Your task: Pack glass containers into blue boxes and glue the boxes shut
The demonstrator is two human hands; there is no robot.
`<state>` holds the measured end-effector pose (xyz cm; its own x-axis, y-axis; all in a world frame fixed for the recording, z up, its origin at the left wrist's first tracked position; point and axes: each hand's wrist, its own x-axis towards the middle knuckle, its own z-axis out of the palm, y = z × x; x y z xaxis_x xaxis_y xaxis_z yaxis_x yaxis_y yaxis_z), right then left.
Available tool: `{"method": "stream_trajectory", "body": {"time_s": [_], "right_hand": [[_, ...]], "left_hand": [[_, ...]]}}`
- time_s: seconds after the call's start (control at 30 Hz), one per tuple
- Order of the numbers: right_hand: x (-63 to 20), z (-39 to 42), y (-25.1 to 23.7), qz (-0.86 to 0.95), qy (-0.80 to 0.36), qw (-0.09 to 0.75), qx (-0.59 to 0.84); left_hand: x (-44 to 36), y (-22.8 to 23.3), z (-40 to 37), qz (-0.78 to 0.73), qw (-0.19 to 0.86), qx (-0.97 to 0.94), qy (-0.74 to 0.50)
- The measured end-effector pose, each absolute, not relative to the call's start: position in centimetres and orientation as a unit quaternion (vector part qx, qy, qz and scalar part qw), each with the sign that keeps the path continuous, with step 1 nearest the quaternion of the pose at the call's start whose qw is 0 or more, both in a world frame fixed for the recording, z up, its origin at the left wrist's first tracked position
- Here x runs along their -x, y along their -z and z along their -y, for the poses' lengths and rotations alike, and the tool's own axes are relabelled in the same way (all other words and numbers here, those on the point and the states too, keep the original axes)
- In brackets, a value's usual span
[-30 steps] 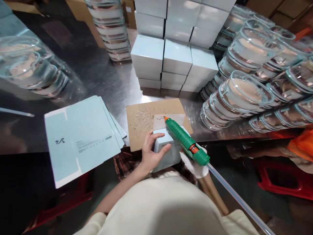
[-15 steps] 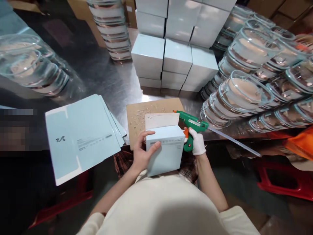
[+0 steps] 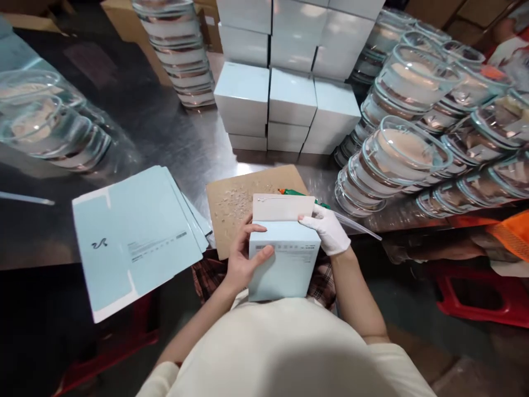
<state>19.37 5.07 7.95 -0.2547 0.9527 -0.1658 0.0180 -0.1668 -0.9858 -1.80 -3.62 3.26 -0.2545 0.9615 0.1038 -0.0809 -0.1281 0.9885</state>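
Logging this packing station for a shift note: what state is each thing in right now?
Light blue box: upright, top flap open.
Left hand: gripping the box's side.
Right hand: gloved, touching the flap's edge.
Glue gun: lying behind the box.
Flat cartons: unfolded, stacked.

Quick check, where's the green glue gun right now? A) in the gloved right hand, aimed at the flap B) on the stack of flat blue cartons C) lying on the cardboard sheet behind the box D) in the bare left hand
C: the glue gun lies on the cardboard sheet behind the blue box; the gloved right hand touches the box's open flap, and the left hand holds the box's side.
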Motion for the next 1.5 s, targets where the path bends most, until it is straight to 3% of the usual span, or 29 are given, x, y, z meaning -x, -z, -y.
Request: {"method": "stream_trajectory", "body": {"time_s": [0.1,0.3,0.6,0.67,0.83,1.03,1.13,1.23,1.3,1.37,1.5], "right_hand": [[-20.2,-5.1,-8.0,0.581,-0.598,0.39,0.39],[-21.9,-5.4,-9.3,0.801,-0.466,0.283,0.248],[-21.2,-6.0,-8.8,0.851,-0.415,0.273,0.171],[-21.2,-5.5,-7.9,0.843,-0.404,0.297,0.192],[-19.6,-3.9,-6.0,0.734,-0.378,0.483,0.291],[-19.7,-3.8,-4.5,0.68,-0.396,0.491,0.374],[-21.2,-1.9,-2.5,0.682,-0.238,0.529,0.445],[-22.0,0.0,-0.7,0.795,-0.108,0.402,0.442],[-22.0,0.2,-1.0,0.869,-0.126,0.263,0.401],[-22.1,-0.6,-2.9,0.883,-0.127,0.192,0.408],[-23.4,-5.3,-11.4,0.814,0.073,0.293,0.497]], "left_hand": [[1.3,-3.1,3.1,-0.462,0.433,-0.404,-0.66],[2.2,-3.1,2.4,-0.427,0.406,-0.45,-0.671],[3.1,-3.8,2.5,-0.402,0.433,-0.498,-0.635],[3.1,-3.7,2.4,-0.405,0.431,-0.489,-0.641],[2.9,-3.9,2.2,-0.431,0.4,-0.456,-0.668],[3.7,-4.5,1.6,-0.487,0.359,-0.394,-0.692],[4.4,-4.8,0.8,-0.533,0.305,-0.272,-0.741],[4.1,-5.0,-0.4,-0.531,0.347,-0.174,-0.753],[3.7,-5.0,-1.3,-0.503,0.427,-0.161,-0.734],[3.4,-4.9,-1.8,-0.467,0.493,-0.174,-0.713],[4.2,-4.8,-0.7,-0.479,0.461,-0.284,-0.691]]}}
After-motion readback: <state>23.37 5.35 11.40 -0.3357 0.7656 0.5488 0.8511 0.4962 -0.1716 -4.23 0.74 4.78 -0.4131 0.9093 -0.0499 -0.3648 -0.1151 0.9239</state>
